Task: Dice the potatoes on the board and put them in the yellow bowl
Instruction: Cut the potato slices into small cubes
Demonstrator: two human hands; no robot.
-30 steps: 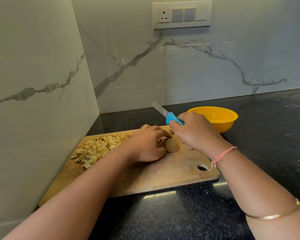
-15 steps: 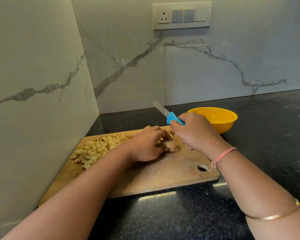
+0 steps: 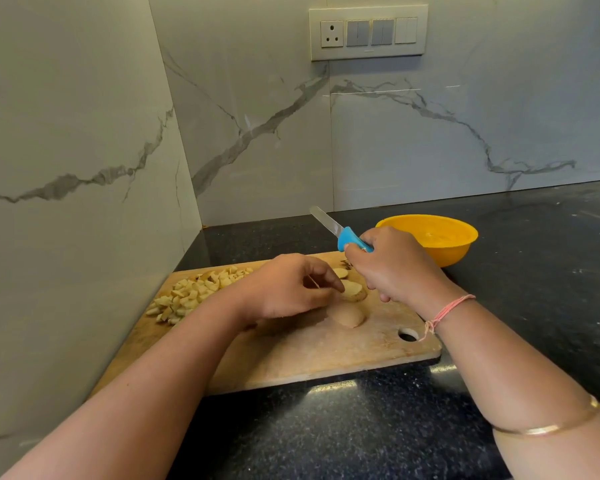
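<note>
A wooden cutting board (image 3: 302, 358) lies on the black counter. A pile of diced potato (image 3: 191, 294) sits at its far left corner. My left hand (image 3: 284, 289) pinches a potato half (image 3: 354, 291), lifted just off the board with its cut face up. Another potato half (image 3: 349, 315) lies flat on the board below it. A small slice (image 3: 340, 273) rests behind. My right hand (image 3: 392, 268) grips a blue-handled knife (image 3: 340, 232), blade raised and pointing up-left, away from the board. The yellow bowl (image 3: 444, 244) stands behind the board's right end.
Marble walls close in on the left and behind, meeting in a corner just past the board. A switch panel (image 3: 368, 32) is mounted high on the back wall. The black counter (image 3: 551, 271) stretches to the right of the bowl.
My left hand has split the two potato halves apart and lifted one; the other half is now uncovered on the board. The knife hand has hardly moved.
</note>
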